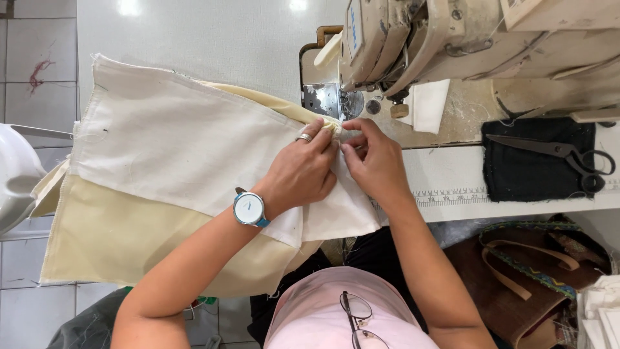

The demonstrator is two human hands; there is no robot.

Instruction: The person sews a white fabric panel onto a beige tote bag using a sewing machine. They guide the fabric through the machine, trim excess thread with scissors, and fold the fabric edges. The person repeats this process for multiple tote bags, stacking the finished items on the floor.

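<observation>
1. Fabric first: the off-white and pale yellow woven cloth panel point(174, 174) looks light, limp and thin to me; I judge it will fold and slide under very little force, and its cut edges may fray.
2. I would hold it where my hands already are, at the folded corner near the needle, since a pinch there controls the seam edge; the far end needs no grip while the white tabletop point(245, 45) carries it.
3. My left hand point(303, 171), with a ring and a blue-rimmed wristwatch point(249, 209), lies palm down on the cloth, fingertips closed on the folded edge.
4. My right hand point(371, 161) pinches the same fold between thumb and forefinger, touching the left.
5. The cloth spreads leftward from the beige sewing machine point(452, 45), its corner just beside the presser foot, its near edge hanging off the tabletop.
6. It looks like an off-white layer over a yellow one, loose threads at the left edge.
7. Black-handled scissors point(555, 155) rest well apart on a dark cloth pad point(516, 181).
</observation>
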